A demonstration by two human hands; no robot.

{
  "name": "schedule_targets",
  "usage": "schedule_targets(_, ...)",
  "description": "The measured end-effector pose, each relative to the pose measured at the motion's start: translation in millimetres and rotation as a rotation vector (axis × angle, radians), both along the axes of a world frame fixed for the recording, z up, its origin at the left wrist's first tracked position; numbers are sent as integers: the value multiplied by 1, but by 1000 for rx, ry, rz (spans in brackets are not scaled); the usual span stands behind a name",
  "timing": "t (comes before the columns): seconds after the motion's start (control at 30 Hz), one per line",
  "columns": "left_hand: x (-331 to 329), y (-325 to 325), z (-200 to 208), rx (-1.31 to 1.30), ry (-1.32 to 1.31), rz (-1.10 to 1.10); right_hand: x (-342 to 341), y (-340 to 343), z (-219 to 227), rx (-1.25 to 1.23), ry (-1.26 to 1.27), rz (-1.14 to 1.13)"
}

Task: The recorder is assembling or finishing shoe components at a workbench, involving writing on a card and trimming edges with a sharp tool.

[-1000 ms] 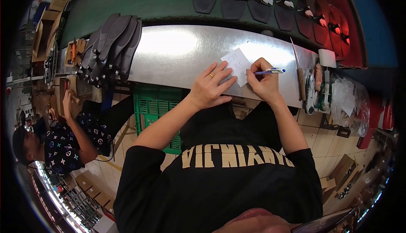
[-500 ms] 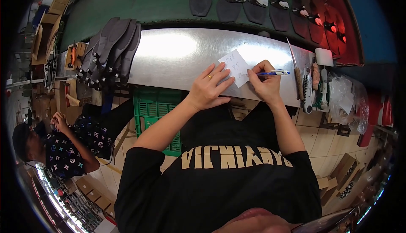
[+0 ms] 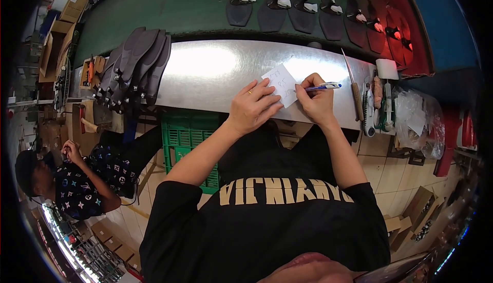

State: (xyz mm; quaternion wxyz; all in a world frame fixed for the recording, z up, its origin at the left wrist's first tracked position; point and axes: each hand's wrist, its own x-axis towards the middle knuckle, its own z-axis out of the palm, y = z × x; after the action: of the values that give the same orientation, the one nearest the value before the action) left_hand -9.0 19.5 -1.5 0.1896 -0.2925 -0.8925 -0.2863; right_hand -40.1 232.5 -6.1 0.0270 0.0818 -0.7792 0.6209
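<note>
1. On the shiny metal bench (image 3: pixel 205 80), near its front edge, lies a small white paper (image 3: pixel 283 83), turned so that one corner points away from the person; it bears some handwriting.
2. The left hand (image 3: pixel 251 109) is palm down with fingers stretched and slightly apart, fingertips over the paper's left side. It clasps nothing. Light, even pressure there should keep the sheet from turning on the slick metal.
3. The right hand (image 3: pixel 317 103) is closed around a blue-and-white pen (image 3: pixel 329 86), pinched between thumb and fingers, with the writing end at the paper's right side. Whether the tip touches is too small to tell.
4. For neat strokes, rest the side of the right hand on the bench and let the fingers steer; keep the left fingertips clear of the next line.
5. The wooden-handled tool (image 3: pixel 356 100) lies right of the writing hand, so the elbow and wrist should swing narrowly.
</note>
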Motion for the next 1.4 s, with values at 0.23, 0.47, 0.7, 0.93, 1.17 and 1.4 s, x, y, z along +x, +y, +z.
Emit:
schedule_targets(0.23, 3, 3, 21, 106, -159, 224, 1, -5, -5, 115, 64, -36)
schedule_targets(0.47, -20, 15, 28, -47, -428, 304, 20, 92, 47, 325, 465, -323)
schedule_targets(0.7, -33, -40, 27, 633, -732, 210, 50, 194, 116, 459, 589, -944)
schedule_targets(0.93, -34, -320, 113, 1703, -137, 577, 24, 219, 109, 568, 549, -910)
schedule_targets(1.17, 57, -518, 97, 2068, 296, 877, -84, 249, 70, 459, 333, -730)
schedule_targets(1.4, 32, -518, 61, 2174, 339, 944, -128, 329, 30, 480, 72, -685)
